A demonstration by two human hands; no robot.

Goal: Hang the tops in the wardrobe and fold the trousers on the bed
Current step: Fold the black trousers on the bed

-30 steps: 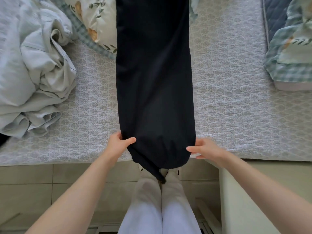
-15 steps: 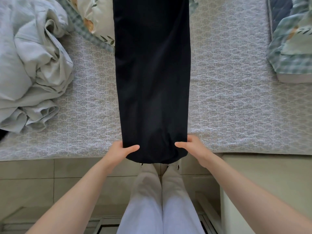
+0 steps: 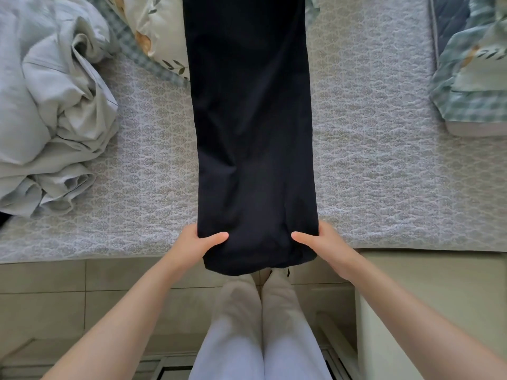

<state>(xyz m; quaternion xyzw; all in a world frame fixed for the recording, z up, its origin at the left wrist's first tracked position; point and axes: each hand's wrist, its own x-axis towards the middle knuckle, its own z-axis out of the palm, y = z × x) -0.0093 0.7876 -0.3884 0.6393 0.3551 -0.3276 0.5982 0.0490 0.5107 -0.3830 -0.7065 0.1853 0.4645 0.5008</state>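
Black trousers (image 3: 252, 127) lie stretched lengthwise across the bed (image 3: 384, 165), folded into one long strip that runs out of view at the top. Their near end hangs a little over the bed's front edge. My left hand (image 3: 196, 244) grips the near left corner, thumb on top of the cloth. At the near right corner my right hand (image 3: 322, 241) grips the same way, thumb on top and fingers under the edge.
A crumpled pale grey garment pile (image 3: 52, 113) lies on the bed at the left. A floral pillow (image 3: 159, 31) sits behind the trousers, and folded checked bedding (image 3: 474, 78) at the far right. A white cabinet (image 3: 428, 311) stands at the lower right beside my legs.
Both hands closed in on the near end of the trousers and took hold of its corners. The drooping point of cloth at the end has been gathered up into a straighter edge.
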